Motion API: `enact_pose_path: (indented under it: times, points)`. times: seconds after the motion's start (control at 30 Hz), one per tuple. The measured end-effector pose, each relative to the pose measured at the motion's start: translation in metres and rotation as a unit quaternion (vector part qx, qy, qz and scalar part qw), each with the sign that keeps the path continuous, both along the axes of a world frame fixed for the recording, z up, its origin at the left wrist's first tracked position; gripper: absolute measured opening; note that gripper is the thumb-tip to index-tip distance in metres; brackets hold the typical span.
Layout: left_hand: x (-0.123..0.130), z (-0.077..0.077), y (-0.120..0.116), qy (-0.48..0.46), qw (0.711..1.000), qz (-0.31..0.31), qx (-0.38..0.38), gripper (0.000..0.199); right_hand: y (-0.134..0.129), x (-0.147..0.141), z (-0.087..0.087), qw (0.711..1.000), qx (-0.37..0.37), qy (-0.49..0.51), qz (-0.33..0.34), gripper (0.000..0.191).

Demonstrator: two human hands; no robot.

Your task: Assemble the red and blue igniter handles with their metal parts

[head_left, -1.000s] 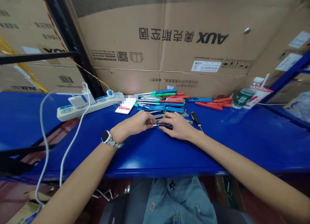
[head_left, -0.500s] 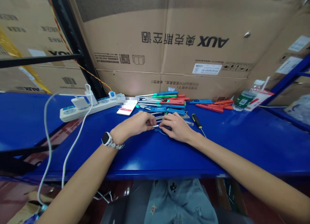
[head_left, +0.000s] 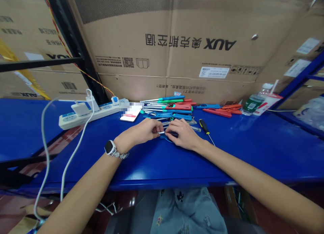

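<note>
Head view, looking down over a blue desk (head_left: 141, 163); pinching a short silver piece (head_left: 161, 133) between fingertips of the left hand (head_left: 146, 129), with next to no gap in that grip; curling the right hand (head_left: 184, 133) round a dark piece (head_left: 174, 134) just beside it, fingers likewise drawn in; cannot tell, with so much covered, about any join between the two; can make out a blue part (head_left: 165, 138) just below the right hand's fingers. Judging by that, partway through this one item, with neither piece yet let go; would count as untouched the orange pieces (head_left: 219, 112) and the flat blue piece (head_left: 209, 106), lying farther back on the right; can also see long tools with red (head_left: 178, 106) and green handles heaped beyond the hands, possibly finished, possibly waiting, with no mark to settle it; find the screwdriver (head_left: 204, 126) lying free, right of the right hand.
</note>
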State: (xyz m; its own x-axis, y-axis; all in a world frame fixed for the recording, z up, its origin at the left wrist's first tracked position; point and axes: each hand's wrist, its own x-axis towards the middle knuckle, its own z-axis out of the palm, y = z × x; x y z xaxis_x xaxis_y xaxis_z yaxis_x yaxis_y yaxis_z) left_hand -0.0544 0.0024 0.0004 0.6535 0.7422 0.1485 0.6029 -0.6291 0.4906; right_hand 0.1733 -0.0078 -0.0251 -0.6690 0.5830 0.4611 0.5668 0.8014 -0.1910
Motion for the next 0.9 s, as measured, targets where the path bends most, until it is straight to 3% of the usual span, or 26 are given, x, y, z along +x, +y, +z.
enact_pose_path:
  times: [0.17,0.4,0.63,0.9]
  points:
    - [0.0033,0.0001,0.0009,-0.010,1.000,-0.013,0.022,0.012,-0.0003,-0.0010,0.0024,0.999,-0.037,0.024,-0.022,0.016]
    - [0.0056,0.0007,-0.0001,-0.005,0.998,0.016,0.059,0.011,0.0082,-0.0007,0.0008,0.998,-0.046,0.050,0.010,0.014]
    - [0.0005,0.0049,0.0005,0.035,0.999,0.018,0.026,0.006,0.0059,0.0004,0.0002,0.997,-0.051,0.056,0.017,0.011]
    - [0.0010,0.0036,0.0007,0.023,0.999,0.000,0.049,0.004,0.0053,0.0014,0.0044,0.994,-0.088,0.060,0.036,0.011]
